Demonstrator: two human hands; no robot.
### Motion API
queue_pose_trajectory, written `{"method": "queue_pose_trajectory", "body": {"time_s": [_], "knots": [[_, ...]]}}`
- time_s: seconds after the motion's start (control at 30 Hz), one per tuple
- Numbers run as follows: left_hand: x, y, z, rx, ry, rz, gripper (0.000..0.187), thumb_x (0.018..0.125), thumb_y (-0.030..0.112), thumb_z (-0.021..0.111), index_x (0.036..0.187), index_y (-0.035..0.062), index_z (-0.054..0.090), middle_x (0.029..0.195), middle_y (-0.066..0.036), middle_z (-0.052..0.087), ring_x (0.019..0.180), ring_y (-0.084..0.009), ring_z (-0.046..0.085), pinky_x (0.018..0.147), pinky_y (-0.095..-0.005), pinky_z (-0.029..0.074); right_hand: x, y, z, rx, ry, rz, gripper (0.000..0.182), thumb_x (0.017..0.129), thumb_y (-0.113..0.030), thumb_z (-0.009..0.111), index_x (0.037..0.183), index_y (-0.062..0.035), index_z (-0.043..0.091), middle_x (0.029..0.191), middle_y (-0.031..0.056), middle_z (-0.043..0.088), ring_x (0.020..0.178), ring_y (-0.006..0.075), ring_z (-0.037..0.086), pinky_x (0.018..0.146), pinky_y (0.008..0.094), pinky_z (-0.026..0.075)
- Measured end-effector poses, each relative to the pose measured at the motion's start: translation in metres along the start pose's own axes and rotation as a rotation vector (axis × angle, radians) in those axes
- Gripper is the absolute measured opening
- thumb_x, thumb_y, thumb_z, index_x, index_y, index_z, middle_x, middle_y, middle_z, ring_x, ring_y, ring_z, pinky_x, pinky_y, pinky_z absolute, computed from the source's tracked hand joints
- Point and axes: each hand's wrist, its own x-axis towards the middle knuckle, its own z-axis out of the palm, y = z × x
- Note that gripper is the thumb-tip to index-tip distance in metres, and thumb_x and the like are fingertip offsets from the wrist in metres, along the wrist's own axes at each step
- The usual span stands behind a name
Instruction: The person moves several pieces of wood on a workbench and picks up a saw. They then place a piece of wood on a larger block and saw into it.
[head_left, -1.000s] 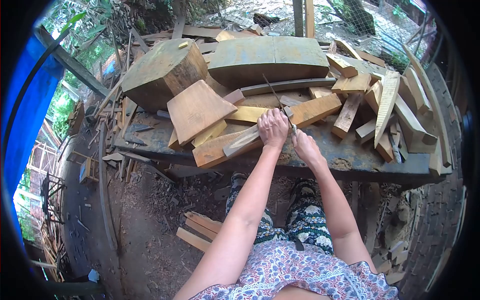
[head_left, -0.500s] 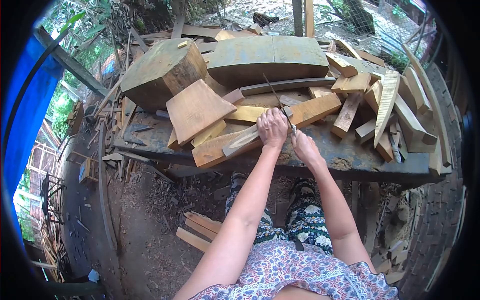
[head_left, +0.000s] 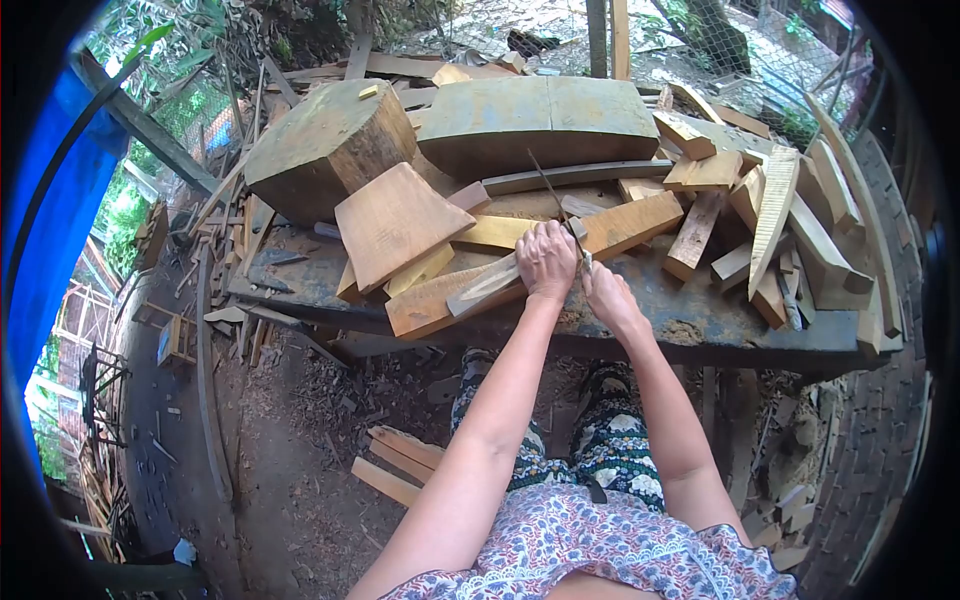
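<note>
My left hand point(head_left: 547, 258) is closed over a narrow grey wood strip point(head_left: 484, 287), pressing it onto a thick orange-brown beam point(head_left: 632, 222) that lies slantwise on the workbench. Just to its right, my right hand point(head_left: 608, 292) grips the handle of a saw point(head_left: 546, 182), whose thin dark blade points away from me and crosses the strip beside my left fingers. The handle is mostly hidden by the fingers. A flat trapezoid board point(head_left: 397, 225) lies left of the hands, with a yellowish piece point(head_left: 495, 231) behind them.
Large wood blocks point(head_left: 538, 118) and a many-sided block point(head_left: 330, 140) stand at the back of the workbench point(head_left: 640, 335). Offcuts, including a pale notched piece point(head_left: 773, 215), crowd its right side. Planks point(head_left: 395, 470) lie on the ground below. A blue tarp point(head_left: 50, 220) hangs at left.
The view has shifted very slightly. Both hands keep their grips, and the saw blade has barely moved.
</note>
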Motion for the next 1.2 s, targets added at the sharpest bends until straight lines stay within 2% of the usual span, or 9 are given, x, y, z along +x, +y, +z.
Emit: {"method": "queue_pose_trajectory", "body": {"time_s": [0.17,0.43,0.77,0.93,1.2], "knots": [[0.0,0.002,0.0,-0.01,0.001,0.002,0.018,0.088,0.023,0.049,0.081,0.0084,0.057,0.079,-0.009,0.061,0.077,-0.0266,0.059,0.071,-0.0395,0.044,-0.025,-0.005,-0.002,0.017,0.007,0.086,0.029,0.095,-0.027,0.044,0.099,-0.0004,0.053,0.089,0.0313,0.062,0.091,0.0476,0.059,0.078,0.0556,0.046],[0.001,0.0,-0.002,0.01,0.014,0.012,0.018,0.087,0.023,0.049,0.081,0.0079,0.057,0.077,-0.009,0.061,0.075,-0.0266,0.059,0.07,-0.0395,0.044,-0.004,-0.002,-0.006,-0.006,-0.024,0.014,0.03,0.096,-0.028,0.043,0.101,-0.0004,0.053,0.09,0.0313,0.062,0.092,0.048,0.058,0.079,0.0556,0.046],[0.002,0.001,-0.001,-0.004,0.057,0.032,0.018,0.086,0.022,0.049,0.077,0.0079,0.057,0.076,-0.009,0.061,0.074,-0.0269,0.059,0.068,-0.0394,0.045,-0.011,0.003,0.005,0.069,-0.018,0.069,0.03,0.097,-0.028,0.041,0.102,-0.0006,0.052,0.092,0.0312,0.061,0.094,0.0482,0.057,0.079,0.0557,0.045],[0.002,0.002,-0.001,-0.015,0.049,0.021,0.017,0.084,0.021,0.05,0.076,0.008,0.057,0.075,-0.01,0.06,0.073,-0.0272,0.059,0.068,-0.0398,0.045,-0.01,0.01,0.02,0.236,0.048,0.042,0.032,0.097,-0.03,0.04,0.102,-0.0006,0.052,0.091,0.0305,0.06,0.094,0.0487,0.055,0.077,0.0551,0.043],[0.002,0.001,-0.004,-0.039,0.041,0.009,0.017,0.083,0.021,0.051,0.077,0.0071,0.057,0.075,-0.01,0.059,0.072,-0.027,0.059,0.069,-0.0393,0.045,-0.012,0.003,0.027,0.235,0.075,0.092,0.031,0.097,-0.029,0.039,0.102,-0.0006,0.052,0.09,0.0315,0.059,0.093,0.0495,0.054,0.075,0.0559,0.042]]}}
